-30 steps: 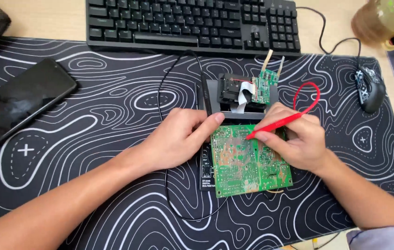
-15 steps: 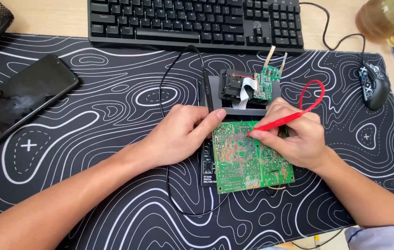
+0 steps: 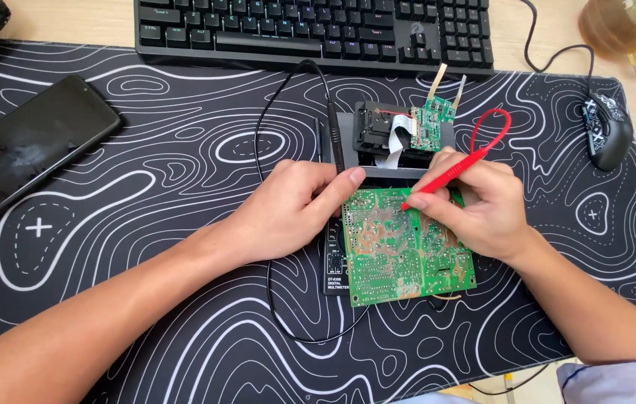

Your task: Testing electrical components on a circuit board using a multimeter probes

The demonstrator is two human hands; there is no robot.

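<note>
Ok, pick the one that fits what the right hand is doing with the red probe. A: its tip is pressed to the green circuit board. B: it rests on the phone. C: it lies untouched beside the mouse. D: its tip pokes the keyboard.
A: the right hand grips the red probe like a pen, its tip touching the upper part of the green circuit board, whose left edge the left hand steadies.

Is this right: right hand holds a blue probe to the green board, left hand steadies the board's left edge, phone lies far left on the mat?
Not quite. The probe is red, not blue; the head view shows it. The rest stands: the right hand holds it to the green board, the left hand steadies the board's left edge, and the phone lies far left on the mat.
</note>
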